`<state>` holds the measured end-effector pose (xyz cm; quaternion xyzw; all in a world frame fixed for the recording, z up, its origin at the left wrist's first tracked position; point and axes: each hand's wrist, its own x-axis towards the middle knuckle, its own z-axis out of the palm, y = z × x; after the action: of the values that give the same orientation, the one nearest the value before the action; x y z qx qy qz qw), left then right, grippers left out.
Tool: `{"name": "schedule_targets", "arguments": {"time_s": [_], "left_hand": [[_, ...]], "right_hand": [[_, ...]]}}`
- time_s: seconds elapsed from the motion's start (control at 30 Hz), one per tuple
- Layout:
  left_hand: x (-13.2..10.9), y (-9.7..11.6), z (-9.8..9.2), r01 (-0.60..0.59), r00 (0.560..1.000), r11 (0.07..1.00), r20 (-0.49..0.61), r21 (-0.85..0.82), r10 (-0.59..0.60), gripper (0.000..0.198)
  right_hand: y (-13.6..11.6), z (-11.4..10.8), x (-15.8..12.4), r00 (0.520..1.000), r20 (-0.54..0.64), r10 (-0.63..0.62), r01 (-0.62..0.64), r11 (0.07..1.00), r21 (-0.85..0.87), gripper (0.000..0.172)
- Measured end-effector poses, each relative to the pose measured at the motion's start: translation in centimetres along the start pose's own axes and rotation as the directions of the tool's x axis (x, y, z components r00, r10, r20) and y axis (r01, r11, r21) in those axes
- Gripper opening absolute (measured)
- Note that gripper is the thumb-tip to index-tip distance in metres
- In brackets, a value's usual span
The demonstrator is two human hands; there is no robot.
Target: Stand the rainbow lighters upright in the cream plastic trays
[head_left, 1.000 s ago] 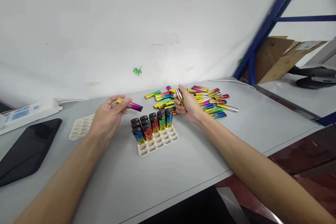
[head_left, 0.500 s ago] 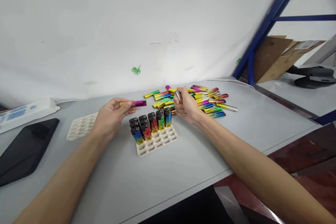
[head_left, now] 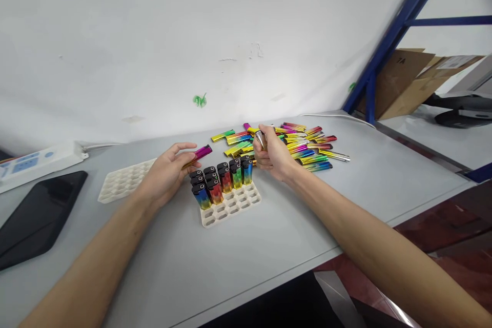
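My left hand (head_left: 169, 169) pinches a magenta-and-yellow lighter (head_left: 202, 154) by its yellow end, its magenta end pointing up to the right. My right hand (head_left: 271, 154) is closed around a shiny silver object (head_left: 261, 139); most of it is hidden by the fingers, so its kind is unclear. Between my hands, a cream holder (head_left: 230, 209) carries several upright lighters with black tops, among them a blue one (head_left: 202, 197) and a red one (head_left: 215, 192). Its front slots are bare. Behind and around my right hand lies a loose pile of metallic rainbow lighters (head_left: 303, 154).
A second cream holder (head_left: 123, 182) lies left, partly behind my left hand. Further left are a black tablet-like slab (head_left: 40, 220) and a white box-shaped item (head_left: 42, 164). A wall (head_left: 161, 36) backs the grey table (head_left: 161, 271). Blue frame bars (head_left: 371, 97) and cardboard boxes (head_left: 407, 82) stand right.
The lighter in my left hand has tilted, its magenta end now higher. My right hand keeps its grip in nearly the same place, with slightly more of the silver object showing.
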<state>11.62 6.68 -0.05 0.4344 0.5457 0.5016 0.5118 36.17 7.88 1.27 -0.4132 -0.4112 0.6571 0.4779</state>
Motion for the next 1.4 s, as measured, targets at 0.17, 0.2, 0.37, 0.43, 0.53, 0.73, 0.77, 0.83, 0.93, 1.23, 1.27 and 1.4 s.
{"name": "schedule_targets", "arguments": {"time_s": [0.17, 0.2, 0.37, 0.43, 0.53, 0.73, 0.77, 0.83, 0.93, 1.23, 1.27, 1.4], "left_hand": [[-0.2, 0.0, 0.1, -0.029, 0.999, 0.996, 0.044, 0.088, 0.025, 0.048], [-0.2, 0.0, 0.1, -0.045, 0.997, 0.993, 0.061, 0.106, 0.039, 0.051], [0.0, -0.4, -0.3, -0.093, 0.993, 0.981, 0.081, 0.167, 0.081, 0.060], [0.2, -0.6, -0.5, -0.099, 0.994, 0.977, 0.061, 0.188, 0.089, 0.060], [0.4, -0.8, -0.7, -0.129, 0.992, 0.963, 0.015, 0.237, 0.129, 0.054], [0.2, -0.7, -0.2, -0.165, 0.976, 0.875, -0.053, 0.455, 0.212, 0.037], [0.1, -0.6, 0.0, -0.167, 0.976, 0.862, -0.043, 0.478, 0.214, 0.036], [-0.1, -0.5, 0.2, -0.170, 0.977, 0.846, -0.023, 0.505, 0.211, 0.037], [-0.3, -0.6, 0.4, -0.182, 0.976, 0.814, -0.002, 0.552, 0.219, 0.037], [-0.4, -0.5, 0.7, -0.197, 0.971, 0.737, 0.027, 0.647, 0.236, 0.046], [-0.4, -0.4, 0.7, -0.199, 0.972, 0.739, 0.035, 0.643, 0.232, 0.047], [-0.3, -0.5, 0.7, -0.200, 0.973, 0.735, 0.046, 0.647, 0.225, 0.047]], "right_hand": [[0.3, -0.1, 0.1, 1.000, -0.007, 0.009, -0.009, 1.000, -0.023, 0.048], [0.3, 0.0, 0.1, 1.000, -0.024, 0.004, -0.005, 1.000, -0.030, 0.048], [0.1, -0.1, -0.2, 0.963, -0.070, -0.261, 0.244, 0.950, -0.196, 0.048], [-0.1, -0.3, -0.3, 0.912, -0.045, -0.408, 0.367, 0.861, -0.352, 0.045], [-0.8, -0.7, -0.8, 0.863, 0.031, -0.504, 0.449, 0.738, -0.505, 0.037], [-2.6, -1.1, -2.6, 0.859, 0.212, -0.465, 0.510, 0.749, -0.424, 0.039], [-2.7, -1.1, -2.8, 0.857, 0.231, -0.460, 0.514, 0.750, -0.415, 0.038], [-2.9, -0.9, -3.2, 0.838, 0.228, -0.496, 0.545, 0.729, -0.415, 0.037], [-3.1, -0.7, -3.4, 0.766, 0.181, -0.617, 0.627, 0.655, -0.421, 0.035], [-1.2, 0.6, -4.8, 0.670, 0.464, -0.579, 0.733, 0.419, -0.536, 0.030], [-0.7, 0.8, -4.9, 0.643, 0.520, -0.562, 0.750, 0.326, -0.575, 0.028], [0.5, 1.4, -5.2, 0.604, 0.642, -0.472, 0.739, 0.030, -0.673, 0.024]]}}
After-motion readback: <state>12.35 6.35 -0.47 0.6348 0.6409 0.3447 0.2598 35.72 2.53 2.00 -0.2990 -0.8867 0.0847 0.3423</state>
